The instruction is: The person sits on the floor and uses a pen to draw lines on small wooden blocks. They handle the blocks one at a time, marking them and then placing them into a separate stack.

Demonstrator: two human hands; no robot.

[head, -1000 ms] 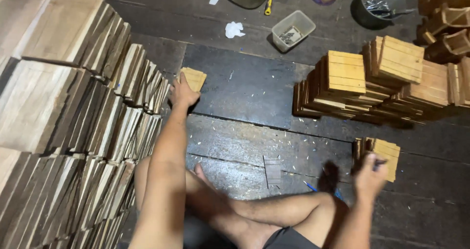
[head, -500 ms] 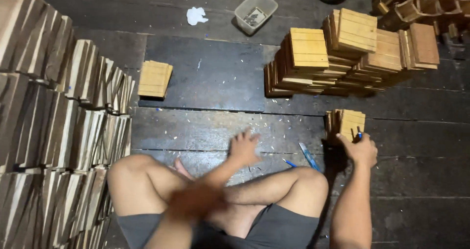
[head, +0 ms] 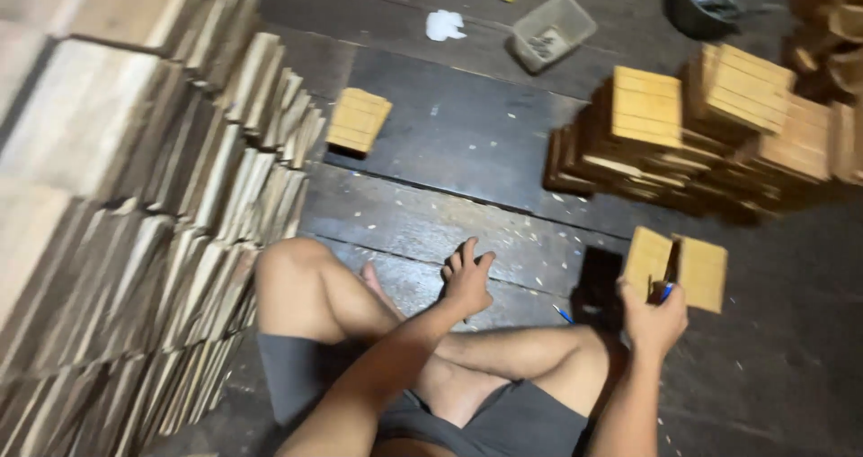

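Right hand: fingers closed around tan wooden box, held just above dark floor. Left hand: fingers spread, empty, over floor; flat wooden panel lies well beyond them

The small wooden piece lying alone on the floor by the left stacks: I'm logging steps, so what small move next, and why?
Probably reach the left hand forward to that wooden piece: this hand is empty, while the right hand holds wooden panels.
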